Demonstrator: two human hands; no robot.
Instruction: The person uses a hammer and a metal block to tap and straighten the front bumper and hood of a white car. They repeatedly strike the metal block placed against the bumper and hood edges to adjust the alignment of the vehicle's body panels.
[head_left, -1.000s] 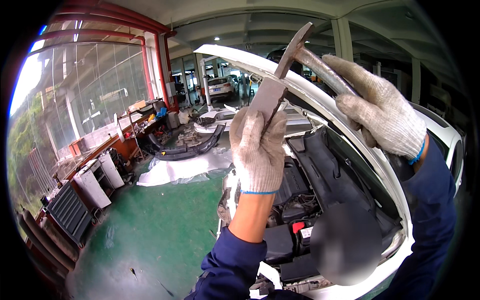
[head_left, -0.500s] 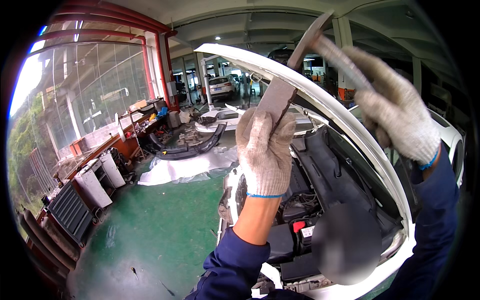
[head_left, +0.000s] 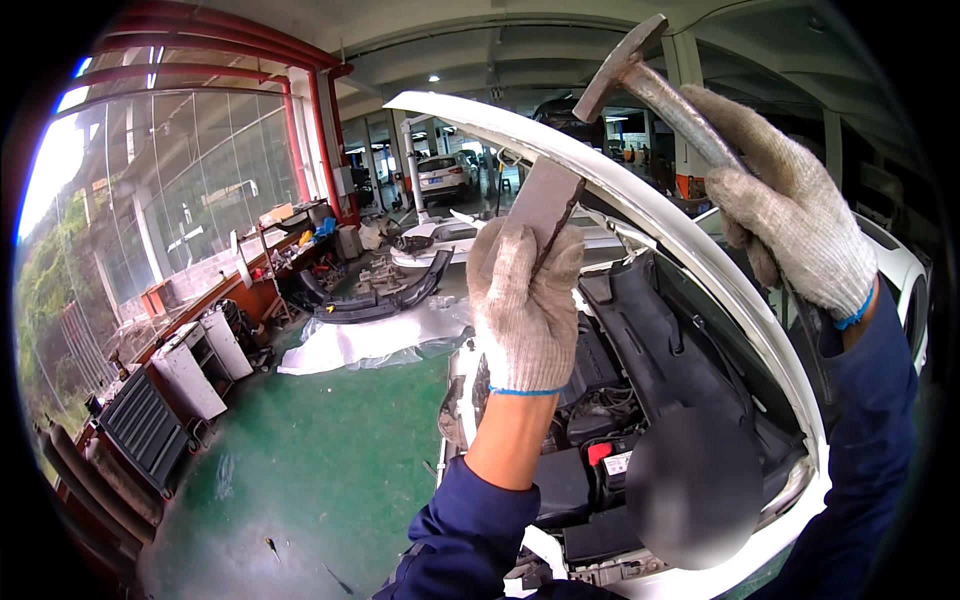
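My left hand (head_left: 525, 310), in a knitted glove, is wrapped round a flat grey-brown block (head_left: 548, 200). The block's upper end is close to the underside edge of a raised white car hood (head_left: 470, 107); whether they touch I cannot tell. Up and to the right, my gloved right hand (head_left: 800, 215) grips a metal hammer (head_left: 690, 120) by its handle. Its long head hangs above the hood edge, apart from the block.
Below my hands lies the open engine bay (head_left: 590, 480) with a black cowl panel. On the green floor (head_left: 320, 430) lie a screwdriver (head_left: 272, 548) and, farther off, a black bumper part (head_left: 385, 303) on white sheeting. A grey drawer cabinet (head_left: 147, 430) stands at left.
The hammer has risen slightly, and its gap from the block has grown. My left hand and the block have shifted a little left.
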